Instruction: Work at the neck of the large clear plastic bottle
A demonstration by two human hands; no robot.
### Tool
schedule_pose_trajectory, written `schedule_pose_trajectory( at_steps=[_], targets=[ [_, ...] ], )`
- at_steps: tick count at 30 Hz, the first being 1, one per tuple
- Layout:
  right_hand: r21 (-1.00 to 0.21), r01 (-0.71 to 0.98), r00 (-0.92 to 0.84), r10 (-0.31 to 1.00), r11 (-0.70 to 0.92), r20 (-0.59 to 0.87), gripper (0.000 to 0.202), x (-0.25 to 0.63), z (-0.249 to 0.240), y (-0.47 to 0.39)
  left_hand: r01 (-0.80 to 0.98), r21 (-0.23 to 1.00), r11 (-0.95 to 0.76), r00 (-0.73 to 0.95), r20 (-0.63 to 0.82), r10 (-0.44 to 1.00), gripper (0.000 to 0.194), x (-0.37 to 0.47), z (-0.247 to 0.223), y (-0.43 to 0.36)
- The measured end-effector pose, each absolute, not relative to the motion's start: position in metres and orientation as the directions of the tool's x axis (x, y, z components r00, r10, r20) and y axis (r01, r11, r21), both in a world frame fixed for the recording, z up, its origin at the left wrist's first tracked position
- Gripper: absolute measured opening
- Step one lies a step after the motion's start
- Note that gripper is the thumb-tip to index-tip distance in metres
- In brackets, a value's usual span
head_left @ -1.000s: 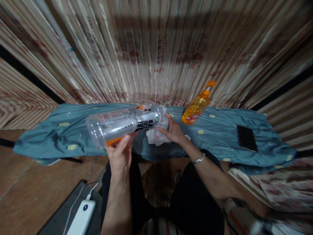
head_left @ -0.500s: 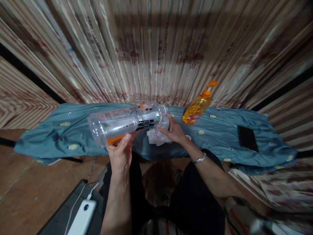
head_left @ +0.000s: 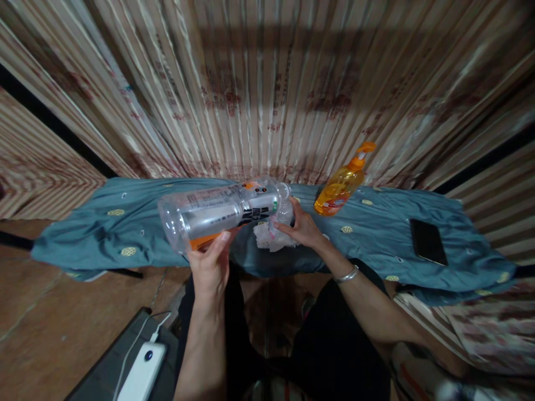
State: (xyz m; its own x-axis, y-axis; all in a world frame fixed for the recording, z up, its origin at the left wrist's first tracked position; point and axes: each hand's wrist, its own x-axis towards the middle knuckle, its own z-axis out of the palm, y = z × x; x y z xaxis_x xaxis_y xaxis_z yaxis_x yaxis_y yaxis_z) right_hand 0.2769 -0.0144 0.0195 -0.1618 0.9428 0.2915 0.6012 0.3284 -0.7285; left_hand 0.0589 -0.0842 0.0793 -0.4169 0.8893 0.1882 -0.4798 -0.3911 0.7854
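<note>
My left hand (head_left: 211,264) is wrapped round the lower side of a large clear plastic bottle (head_left: 217,211) with a silver, black and orange label. The bottle lies nearly level in the air, its neck pointing right. Close by that neck, my right hand (head_left: 304,224) grips a small clear plastic container (head_left: 285,210) between thumb and fingers. Pink shows near the thumb; the container's exact shape is hard to make out. Beneath it, a crumpled whitish wrapper or tissue (head_left: 271,238) rests on the blue-green cloth (head_left: 146,231).
An orange pump bottle of yellow-orange liquid (head_left: 339,186) stands to the right of my hands. Farther right lies a black phone-like slab (head_left: 428,241). A white power bank (head_left: 142,370) with a cable sits at lower left. Behind the cloth hangs a striped curtain (head_left: 267,83).
The whole view has shifted slightly, so everything appears a little farther right and lower. Both hands keep the same holds, and the large bottle keeps about the same tilt.
</note>
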Motion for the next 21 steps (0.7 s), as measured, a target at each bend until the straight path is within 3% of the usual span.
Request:
schedule_pose_trajectory(
  at_steps=[21],
  targets=[
    [-0.743,0.563,-0.191,0.931,0.363,0.310,0.080,0.2790,0.0203,-0.0138,-0.455,0.802,-0.388,-0.399,0.207,0.894,0.063,0.0606,0.0790,-0.0869]
  ],
)
